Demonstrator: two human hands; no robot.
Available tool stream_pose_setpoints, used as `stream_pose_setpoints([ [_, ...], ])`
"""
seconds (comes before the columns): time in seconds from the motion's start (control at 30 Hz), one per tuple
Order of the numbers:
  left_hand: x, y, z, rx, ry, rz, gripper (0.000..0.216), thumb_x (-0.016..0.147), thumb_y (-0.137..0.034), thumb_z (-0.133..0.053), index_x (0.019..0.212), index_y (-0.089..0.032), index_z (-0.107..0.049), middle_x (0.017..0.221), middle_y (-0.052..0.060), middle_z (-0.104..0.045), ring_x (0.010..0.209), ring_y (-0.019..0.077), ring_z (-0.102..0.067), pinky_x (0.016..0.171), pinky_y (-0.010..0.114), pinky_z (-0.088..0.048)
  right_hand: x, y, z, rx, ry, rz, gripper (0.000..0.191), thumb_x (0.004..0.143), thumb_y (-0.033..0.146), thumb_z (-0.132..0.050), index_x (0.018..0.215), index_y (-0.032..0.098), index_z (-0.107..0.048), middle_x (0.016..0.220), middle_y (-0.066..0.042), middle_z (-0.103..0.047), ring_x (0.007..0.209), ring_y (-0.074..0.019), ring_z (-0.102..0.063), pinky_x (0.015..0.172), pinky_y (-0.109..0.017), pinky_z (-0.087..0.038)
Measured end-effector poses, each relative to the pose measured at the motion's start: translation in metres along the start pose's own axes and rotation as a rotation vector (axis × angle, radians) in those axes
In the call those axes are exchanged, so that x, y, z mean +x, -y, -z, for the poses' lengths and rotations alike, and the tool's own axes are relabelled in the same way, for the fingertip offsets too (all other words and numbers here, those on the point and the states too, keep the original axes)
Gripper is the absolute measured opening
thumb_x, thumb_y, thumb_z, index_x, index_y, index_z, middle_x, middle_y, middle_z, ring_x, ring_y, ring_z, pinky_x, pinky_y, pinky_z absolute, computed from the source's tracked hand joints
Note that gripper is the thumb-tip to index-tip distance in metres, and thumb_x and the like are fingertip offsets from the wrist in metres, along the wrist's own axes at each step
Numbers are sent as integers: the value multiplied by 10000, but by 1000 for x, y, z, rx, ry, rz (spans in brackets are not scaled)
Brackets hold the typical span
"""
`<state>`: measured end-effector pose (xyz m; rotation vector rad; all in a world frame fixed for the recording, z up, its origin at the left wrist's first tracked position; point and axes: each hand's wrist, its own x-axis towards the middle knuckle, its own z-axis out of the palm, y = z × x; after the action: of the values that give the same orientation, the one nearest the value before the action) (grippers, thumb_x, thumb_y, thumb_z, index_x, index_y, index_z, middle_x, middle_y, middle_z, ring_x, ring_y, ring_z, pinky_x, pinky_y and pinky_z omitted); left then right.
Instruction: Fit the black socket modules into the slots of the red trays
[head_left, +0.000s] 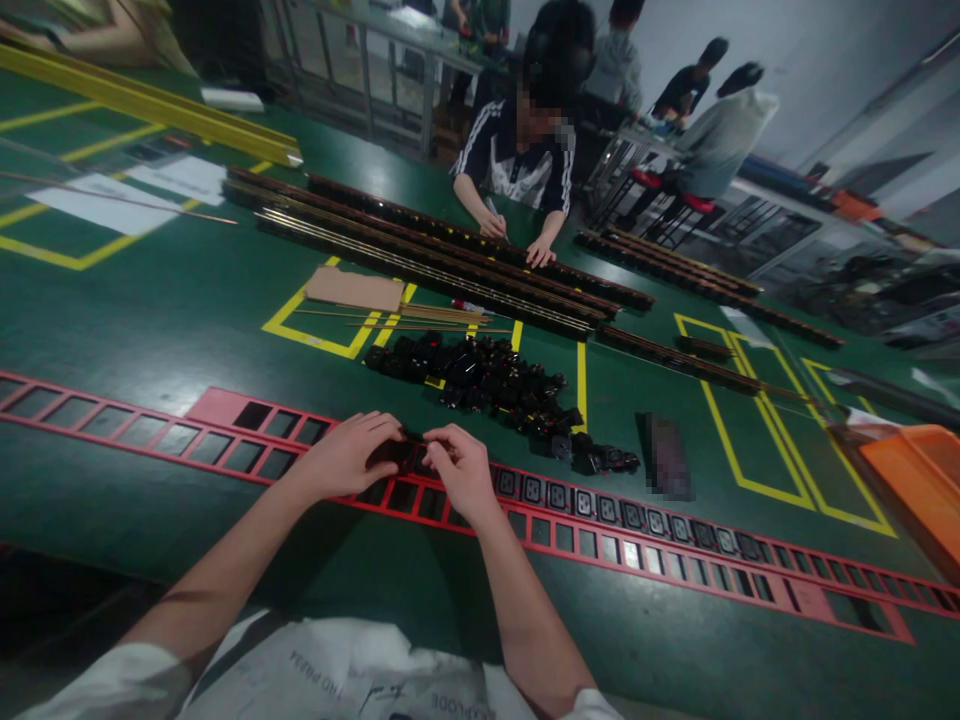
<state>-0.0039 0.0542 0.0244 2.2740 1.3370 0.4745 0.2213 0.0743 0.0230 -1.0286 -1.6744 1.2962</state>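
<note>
A long red metal strip (225, 412) with rows of rectangular cut-outs lies across the green table in front of me. Black sockets (581, 501) fill several cut-outs to the right of my hands. My left hand (346, 455) and my right hand (463, 468) rest on the strip side by side, fingers curled and pressed onto a black socket (405, 452) between them. Just beyond my hands lies a heap of loose black sockets (495, 385).
Long dark rails (420, 245) lie further back, where a seated person (517, 165) works with both hands. A cardboard piece (354, 288) and thin rods lie behind the heap. An orange tray (919, 480) sits at the right edge. More people sit beyond.
</note>
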Motion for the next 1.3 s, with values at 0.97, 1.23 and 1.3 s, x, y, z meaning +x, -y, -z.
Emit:
stream_pose_setpoints([
  [0.97, -34, 71, 39, 77, -44, 229, 256, 916, -379, -512, 924, -221, -713, 958, 61, -695, 917, 236, -617, 839, 363, -466, -10, 18, -6, -832, 168, 165, 212, 950, 227, -585, 1150, 214, -653, 1108, -86, -662, 1048, -253, -571, 904, -410, -490],
  [1.23, -25, 56, 27, 71, -62, 248, 268, 954, -391, -496, 933, -224, -705, 986, 51, -682, 946, 237, -599, 847, 364, -426, -11, 21, 2, -928, 128, 86, 104, 960, 241, -578, 1031, 208, -647, 1044, -75, -659, 1009, -249, -562, 879, -386, -471],
  [1.3, -20, 47, 22, 85, -59, 258, 265, 959, -389, -491, 925, -227, -698, 985, 45, -679, 951, 239, -592, 842, 368, -412, -12, 23, 7, -955, 115, 52, 77, 967, 256, -573, 985, 214, -635, 1017, -64, -656, 999, -236, -562, 873, -362, -459],
])
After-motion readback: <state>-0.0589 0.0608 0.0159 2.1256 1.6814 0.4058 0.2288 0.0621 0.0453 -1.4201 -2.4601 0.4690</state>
